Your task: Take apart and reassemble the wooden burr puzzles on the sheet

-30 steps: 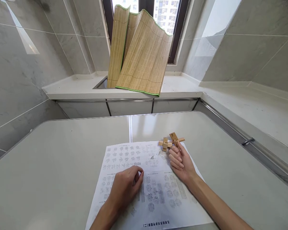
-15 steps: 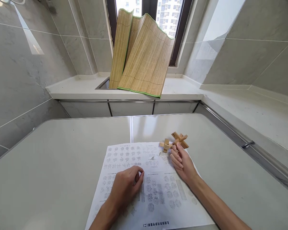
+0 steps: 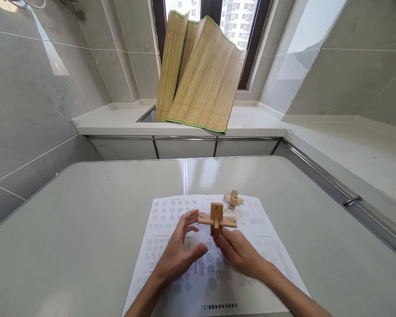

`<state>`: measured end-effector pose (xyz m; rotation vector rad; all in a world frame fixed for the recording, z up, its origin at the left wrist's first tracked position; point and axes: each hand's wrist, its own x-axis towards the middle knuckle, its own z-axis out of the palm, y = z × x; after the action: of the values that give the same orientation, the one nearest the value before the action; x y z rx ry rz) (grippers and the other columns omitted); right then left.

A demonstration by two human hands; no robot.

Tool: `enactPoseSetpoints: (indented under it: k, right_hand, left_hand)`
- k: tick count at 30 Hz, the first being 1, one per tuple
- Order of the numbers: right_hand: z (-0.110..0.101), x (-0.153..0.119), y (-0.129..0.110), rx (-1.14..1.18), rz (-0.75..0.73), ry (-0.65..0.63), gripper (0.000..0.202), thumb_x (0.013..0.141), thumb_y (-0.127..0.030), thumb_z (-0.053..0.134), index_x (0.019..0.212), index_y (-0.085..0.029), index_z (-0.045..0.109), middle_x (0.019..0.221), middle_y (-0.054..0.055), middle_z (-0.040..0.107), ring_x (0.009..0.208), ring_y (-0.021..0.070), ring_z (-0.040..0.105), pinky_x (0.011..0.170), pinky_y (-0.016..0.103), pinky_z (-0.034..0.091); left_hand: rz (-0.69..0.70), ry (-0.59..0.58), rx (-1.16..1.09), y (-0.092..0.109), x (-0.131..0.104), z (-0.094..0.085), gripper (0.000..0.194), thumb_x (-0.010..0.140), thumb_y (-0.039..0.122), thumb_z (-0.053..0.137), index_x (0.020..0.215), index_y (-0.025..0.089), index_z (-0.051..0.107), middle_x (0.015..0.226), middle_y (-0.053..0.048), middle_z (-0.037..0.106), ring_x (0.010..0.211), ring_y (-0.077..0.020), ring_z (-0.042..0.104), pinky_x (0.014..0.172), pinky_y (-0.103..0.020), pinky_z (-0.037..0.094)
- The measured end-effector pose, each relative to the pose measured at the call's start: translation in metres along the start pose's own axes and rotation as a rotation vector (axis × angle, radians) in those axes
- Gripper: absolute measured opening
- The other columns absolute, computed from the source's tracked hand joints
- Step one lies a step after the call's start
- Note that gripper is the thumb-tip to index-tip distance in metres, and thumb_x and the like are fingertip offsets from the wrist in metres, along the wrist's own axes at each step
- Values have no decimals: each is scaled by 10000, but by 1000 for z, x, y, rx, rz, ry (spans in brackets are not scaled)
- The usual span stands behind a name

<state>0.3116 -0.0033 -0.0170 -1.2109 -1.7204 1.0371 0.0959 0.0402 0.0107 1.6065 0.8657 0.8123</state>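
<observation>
Above the paper, my right hand [image 3: 239, 253] is closed on the lower part of a wooden burr puzzle [image 3: 217, 220], a cross of interlocking flat bars held up in the air. To its left, my left hand [image 3: 181, 246] is open, thumb and fingers apart in a curved shape, its fingertips close to the puzzle's left bar; I cannot tell if they touch it. A second, smaller wooden burr puzzle [image 3: 233, 200] rests on the far right part of the printed sheet [image 3: 251, 290], which shows rows of small diagrams under both hands.
The pale table [image 3: 86, 229] has a seam [image 3: 185, 176] down its far half. Beyond it, a bamboo mat [image 3: 206, 79] leans on a white ledge [image 3: 115, 121] before the window. A metal rail [image 3: 320, 165] runs along the right side.
My right hand has lifted the larger puzzle off the far right of the sheet and brought it left and nearer. My left hand has opened and risen toward it. The smaller puzzle stays behind.
</observation>
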Motion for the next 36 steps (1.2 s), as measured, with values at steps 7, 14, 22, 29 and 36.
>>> enactPoseSetpoints:
  k: [7, 14, 22, 29, 36]
  right_hand:
    - [10, -5, -11, -99, -75, -177, 363, 1080, -334, 405, 745, -229, 498, 693, -5, 558, 598, 152, 426, 572, 274, 320]
    - [5, -3, -8, -97, -51, -107, 336, 1087, -348, 385, 777, -238, 454, 666, -31, 495, 582, 150, 413, 592, 277, 327]
    - [11, -4, -8, -54, -67, -19, 445, 1092, -467, 373, 720, -240, 465, 637, -14, 525, 559, 162, 446, 573, 279, 345]
    - [10, -4, -8, -40, -7, 10, 398, 1102, -458, 378, 820, -239, 554, 715, 1, 621, 609, 171, 561, 635, 284, 419]
    - [8, -2, -7, -62, -53, 133, 315, 1091, -377, 445, 850, -241, 596, 763, 19, 659, 626, 175, 572, 635, 298, 423]
  left_hand:
    - [-75, -175, -181, 5, -1, 1, 922, 752, 729, 777, 1488, 246, 506, 1513, -170, 573, 1363, -385, 572, 1150, -534, 457]
    - [-53, -78, -248, 0, 2, 2, 824, 749, 596, 858, 1412, 235, 527, 1447, -163, 625, 1348, -354, 595, 1149, -496, 470]
    - [-46, -82, -241, -2, 1, 5, 782, 770, 555, 862, 1403, 247, 521, 1454, -156, 611, 1336, -338, 603, 1132, -483, 489]
    - [-74, -21, -356, -9, 3, 7, 796, 739, 555, 881, 1373, 230, 526, 1440, -163, 625, 1351, -347, 593, 1149, -489, 474]
    - [-24, -19, -278, -9, 1, 9, 878, 720, 425, 930, 1440, 278, 450, 1533, -158, 533, 1416, -346, 525, 1165, -469, 453]
